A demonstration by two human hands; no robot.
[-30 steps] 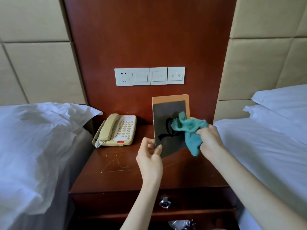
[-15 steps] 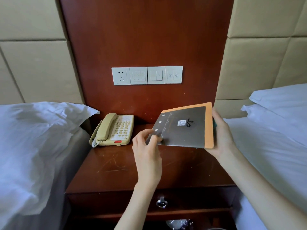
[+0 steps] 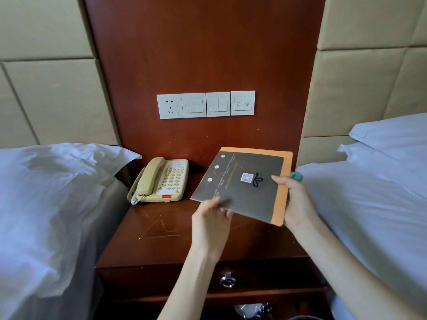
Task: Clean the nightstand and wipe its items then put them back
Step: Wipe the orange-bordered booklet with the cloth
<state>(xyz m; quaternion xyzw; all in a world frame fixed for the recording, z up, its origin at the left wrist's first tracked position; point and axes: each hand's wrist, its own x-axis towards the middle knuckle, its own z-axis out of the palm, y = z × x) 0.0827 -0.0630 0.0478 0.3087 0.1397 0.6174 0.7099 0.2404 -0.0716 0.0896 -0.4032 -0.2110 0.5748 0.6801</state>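
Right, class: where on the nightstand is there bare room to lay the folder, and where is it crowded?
Bare wood on the nightstand lies between the telephone and the front edge, and at front right below the held folder. Crowded: the back left corner, where the telephone sits.

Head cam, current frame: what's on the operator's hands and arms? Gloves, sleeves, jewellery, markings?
Nothing worn that shows. The left hand and right hand are both bare, no gloves. Both forearms are uncovered down to the bottom edge of the frame, with no sleeve in view. No watch, bracelet or ring shows on the wrists or visible fingers, and no markings can be made out.
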